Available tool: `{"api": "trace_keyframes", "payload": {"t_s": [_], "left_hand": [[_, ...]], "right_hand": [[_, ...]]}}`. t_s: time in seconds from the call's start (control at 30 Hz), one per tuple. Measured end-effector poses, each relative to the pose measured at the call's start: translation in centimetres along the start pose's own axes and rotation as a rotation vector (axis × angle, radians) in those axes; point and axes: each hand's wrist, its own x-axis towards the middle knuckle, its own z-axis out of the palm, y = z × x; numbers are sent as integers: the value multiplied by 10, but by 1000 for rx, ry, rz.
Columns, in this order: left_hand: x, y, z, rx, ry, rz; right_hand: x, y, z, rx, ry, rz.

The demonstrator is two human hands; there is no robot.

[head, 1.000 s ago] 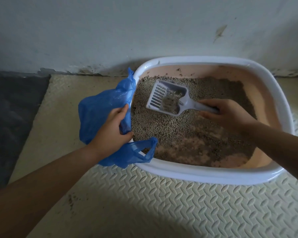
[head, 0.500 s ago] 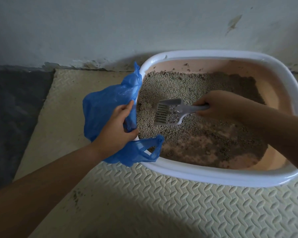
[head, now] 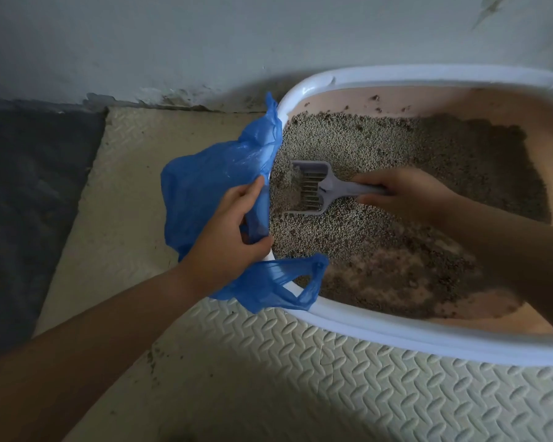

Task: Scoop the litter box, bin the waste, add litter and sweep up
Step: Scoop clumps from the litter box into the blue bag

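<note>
Cream embossed floor mat [head: 300, 378] covers the ground against a pale wall [head: 205, 43], with one dark grey mat [head: 29, 202] adjoining on the left. One litter box [head: 396, 334], white-rimmed with a pink inner wall, sits on the cream mat at the right, close to the wall. Grey litter [head: 380, 148] fills its far and left portions; the pink floor shows bare at the near side. One grey slotted scoop [head: 313, 189] lies blade-down in the litter near the left wall. The right hand [head: 406, 194] grips its handle, fingers curled round it. One blue plastic bag [head: 205, 193] is draped over the left rim. The left hand [head: 227, 240] pinches the bag's edge at the rim, thumb against fingers. Scattered litter specks [head: 154, 358] lie on the cream mat, near left.
</note>
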Motion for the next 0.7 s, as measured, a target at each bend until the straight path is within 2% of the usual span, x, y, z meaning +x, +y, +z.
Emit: {"api": "trace_keyframes", "payload": {"t_s": [0.17, 0.23, 0.43, 0.7], "left_hand": [[0, 0, 0, -14, 3, -7], [-1, 0, 0, -13, -3, -2], [0, 3, -1, 8, -12, -15], [0, 4, -2, 50, -14, -16]], "right_hand": [[-9, 9, 12, 178, 72, -8], [-15, 12, 11, 266, 117, 45], [-34, 19, 2, 355, 225, 103], [-72, 14, -28, 212, 267, 78]]}}
